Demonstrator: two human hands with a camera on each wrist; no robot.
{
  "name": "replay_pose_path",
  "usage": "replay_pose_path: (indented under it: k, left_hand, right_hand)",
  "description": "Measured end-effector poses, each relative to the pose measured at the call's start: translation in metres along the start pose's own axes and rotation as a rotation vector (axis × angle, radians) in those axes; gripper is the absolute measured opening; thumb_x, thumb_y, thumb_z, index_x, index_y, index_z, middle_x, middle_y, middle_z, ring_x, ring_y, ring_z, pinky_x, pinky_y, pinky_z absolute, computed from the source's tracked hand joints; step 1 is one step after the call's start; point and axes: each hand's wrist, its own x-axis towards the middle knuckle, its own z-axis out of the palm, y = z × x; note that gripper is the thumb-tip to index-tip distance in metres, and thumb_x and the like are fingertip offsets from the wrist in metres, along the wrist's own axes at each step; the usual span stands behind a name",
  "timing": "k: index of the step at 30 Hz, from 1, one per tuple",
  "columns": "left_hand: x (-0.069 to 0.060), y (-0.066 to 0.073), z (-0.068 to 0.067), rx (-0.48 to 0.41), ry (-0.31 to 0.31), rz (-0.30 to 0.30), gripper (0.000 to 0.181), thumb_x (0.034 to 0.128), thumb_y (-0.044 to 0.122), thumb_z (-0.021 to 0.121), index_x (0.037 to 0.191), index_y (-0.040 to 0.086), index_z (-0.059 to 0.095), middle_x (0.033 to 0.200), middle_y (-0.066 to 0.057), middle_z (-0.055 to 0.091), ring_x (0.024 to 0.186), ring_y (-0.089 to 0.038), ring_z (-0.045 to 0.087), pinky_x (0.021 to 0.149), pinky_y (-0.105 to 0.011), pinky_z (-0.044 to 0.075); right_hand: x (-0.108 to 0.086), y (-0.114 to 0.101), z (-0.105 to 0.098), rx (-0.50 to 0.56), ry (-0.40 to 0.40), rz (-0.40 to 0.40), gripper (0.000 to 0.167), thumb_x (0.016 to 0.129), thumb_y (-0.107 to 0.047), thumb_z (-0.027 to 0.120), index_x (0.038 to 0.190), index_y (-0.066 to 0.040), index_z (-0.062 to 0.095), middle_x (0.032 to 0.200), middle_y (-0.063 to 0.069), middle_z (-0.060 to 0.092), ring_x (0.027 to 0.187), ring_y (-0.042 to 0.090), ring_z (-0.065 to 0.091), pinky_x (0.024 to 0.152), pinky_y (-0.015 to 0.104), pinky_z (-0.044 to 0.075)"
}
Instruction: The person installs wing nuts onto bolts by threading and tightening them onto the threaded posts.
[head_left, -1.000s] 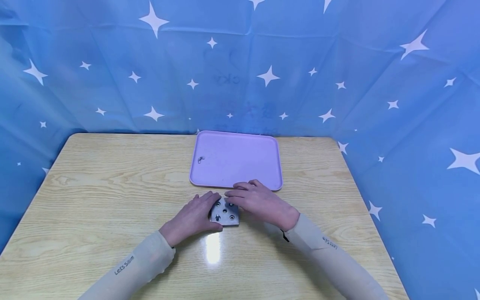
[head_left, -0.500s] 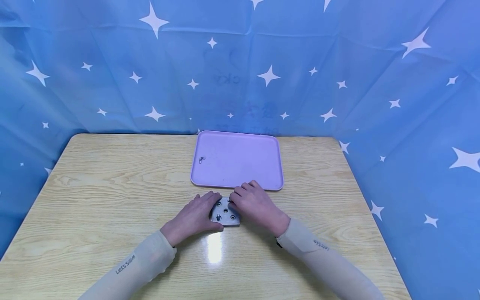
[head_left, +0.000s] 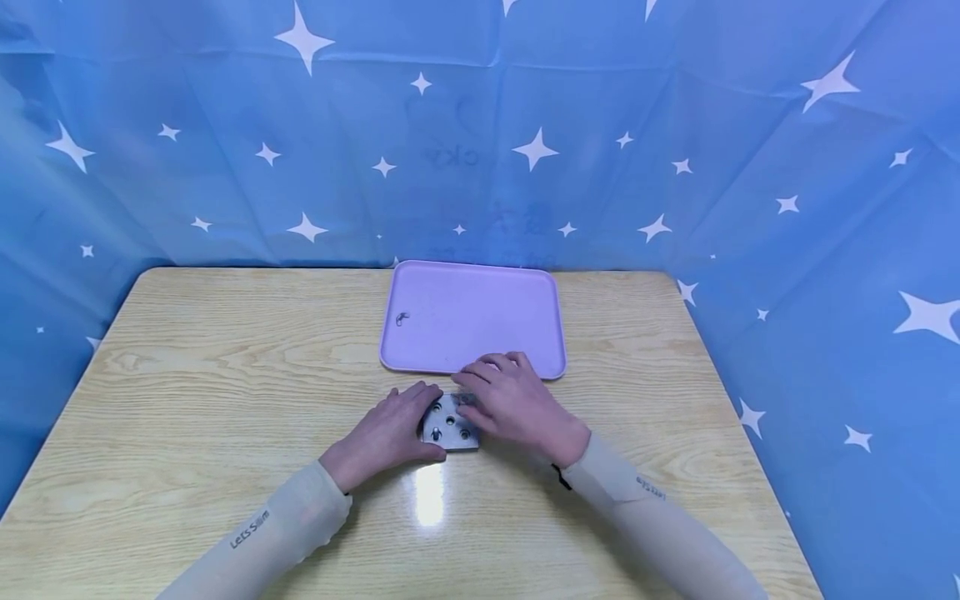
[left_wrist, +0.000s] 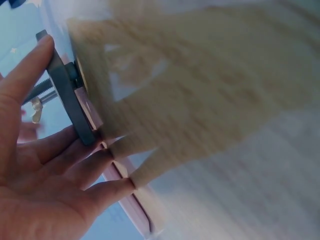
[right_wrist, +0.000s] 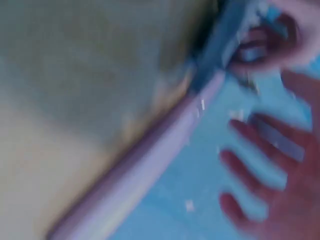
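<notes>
A square grey metal plate (head_left: 450, 425) with several holes is on the wooden table. My left hand (head_left: 382, 435) grips it by opposite edges, thumb at the near side and fingers at the far side. In the left wrist view the plate (left_wrist: 67, 95) stands edge-on, with threaded bolts (left_wrist: 40, 92) sticking out and a brass-coloured wing nut (left_wrist: 36, 110) at them. Over the plate's far right corner hovers my right hand (head_left: 517, 408), thumb and forefinger apart around a dark bolt. Blur in the right wrist view hides detail; the fingers (right_wrist: 250, 175) there are spread.
Just beyond the hands lies a shallow purple tray (head_left: 480, 321). A small metal piece (head_left: 402, 318) rests near its left side. The wooden table (head_left: 225, 350) ends against a blue star-patterned curtain (head_left: 480, 125) at the back and sides.
Half a second ago my right fingers were curled in at the plate's corner; now they have spread apart and lifted slightly. The left hand and plate keep their place.
</notes>
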Motion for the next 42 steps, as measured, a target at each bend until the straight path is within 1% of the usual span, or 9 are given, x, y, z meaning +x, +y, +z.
replay_pose_path:
  k: [3, 6, 13, 20, 24, 32, 37, 40, 42]
  left_hand:
    - [0.0, 0.0, 0.0, -0.005, -0.002, -0.009, 0.089, 0.0737, 0.037, 0.094, 0.144, 0.0, 0.054, 0.143, -0.019, 0.058, 0.131, -0.034, 0.055, 0.116, -0.063, 0.037]
    - [0.0, 0.0, -0.001, -0.01, -0.006, -0.014, 0.089, 0.0737, 0.037, 0.094, 0.144, 0.001, 0.054, 0.143, -0.019, 0.057, 0.132, -0.034, 0.055, 0.116, -0.063, 0.037]
    - [0.001, 0.001, 0.0, -0.013, -0.007, -0.009, 0.089, 0.0736, 0.037, 0.094, 0.144, 0.001, 0.054, 0.145, -0.02, 0.056, 0.136, -0.036, 0.052, 0.117, -0.062, 0.036]
    - [0.0, 0.001, 0.0, -0.023, -0.006, -0.02, 0.088, 0.073, 0.036, 0.094, 0.143, 0.001, 0.054, 0.144, -0.019, 0.056, 0.135, -0.035, 0.053, 0.118, -0.062, 0.035]
    - [0.001, 0.001, 0.0, -0.029, -0.01, -0.023, 0.088, 0.0735, 0.036, 0.094, 0.144, 0.001, 0.054, 0.145, -0.019, 0.056, 0.136, -0.035, 0.051, 0.118, -0.061, 0.034]
    - [0.0, 0.0, 0.0, -0.025, -0.004, -0.018, 0.088, 0.0728, 0.036, 0.094, 0.143, 0.0, 0.054, 0.145, -0.02, 0.056, 0.139, -0.036, 0.05, 0.118, -0.062, 0.034]
    - [0.001, 0.001, 0.0, -0.015, -0.009, -0.018, 0.089, 0.0729, 0.037, 0.094, 0.143, 0.0, 0.054, 0.146, -0.02, 0.055, 0.139, -0.036, 0.049, 0.118, -0.062, 0.034]
    - [0.001, 0.0, 0.0, -0.012, -0.009, -0.017, 0.089, 0.0731, 0.038, 0.094, 0.143, 0.0, 0.054, 0.146, -0.021, 0.055, 0.138, -0.036, 0.05, 0.118, -0.062, 0.035]
    - [0.001, 0.0, 0.0, -0.01, -0.008, -0.017, 0.089, 0.0732, 0.038, 0.094, 0.144, 0.0, 0.054, 0.146, -0.021, 0.055, 0.138, -0.036, 0.051, 0.117, -0.062, 0.035]
  right_hand:
    - [0.001, 0.009, -0.01, 0.023, -0.11, -0.134, 0.041, 0.097, -0.022, 0.074, 0.138, -0.021, 0.067, 0.143, -0.005, 0.062, 0.134, 0.022, 0.054, 0.1, 0.046, 0.05]
    - [0.001, 0.013, -0.014, 0.021, -0.178, -0.217, 0.043, 0.096, -0.012, 0.074, 0.138, -0.023, 0.068, 0.146, -0.007, 0.06, 0.135, 0.018, 0.053, 0.098, 0.042, 0.05]
    - [0.002, 0.014, -0.011, -0.023, -0.15, -0.247, 0.034, 0.096, -0.012, 0.074, 0.129, -0.022, 0.073, 0.135, -0.009, 0.067, 0.126, 0.014, 0.058, 0.095, 0.038, 0.05]
    - [0.004, 0.009, 0.0, -0.08, 0.016, -0.207, 0.013, 0.096, -0.028, 0.076, 0.106, -0.02, 0.077, 0.107, -0.008, 0.073, 0.105, 0.015, 0.064, 0.085, 0.033, 0.051]
    - [0.004, 0.001, 0.011, -0.088, 0.1, -0.129, 0.011, 0.097, -0.028, 0.074, 0.095, -0.017, 0.074, 0.092, -0.005, 0.071, 0.087, 0.017, 0.064, 0.071, 0.031, 0.048]
    - [0.003, -0.013, 0.02, -0.046, 0.149, 0.043, 0.014, 0.096, -0.024, 0.074, 0.089, -0.012, 0.071, 0.084, 0.001, 0.069, 0.07, 0.02, 0.06, 0.058, 0.03, 0.046]
    - [0.001, -0.011, 0.013, 0.01, 0.056, 0.079, 0.025, 0.099, -0.034, 0.072, 0.107, -0.011, 0.072, 0.1, 0.003, 0.071, 0.085, 0.022, 0.064, 0.07, 0.034, 0.052]
    - [-0.001, -0.003, 0.003, 0.072, -0.035, 0.001, 0.036, 0.099, -0.033, 0.072, 0.128, -0.013, 0.069, 0.122, 0.003, 0.069, 0.11, 0.023, 0.063, 0.088, 0.039, 0.055]
    - [-0.002, 0.002, -0.003, 0.085, -0.093, -0.081, 0.039, 0.1, -0.024, 0.07, 0.138, -0.016, 0.065, 0.136, -0.001, 0.065, 0.124, 0.022, 0.059, 0.098, 0.042, 0.052]
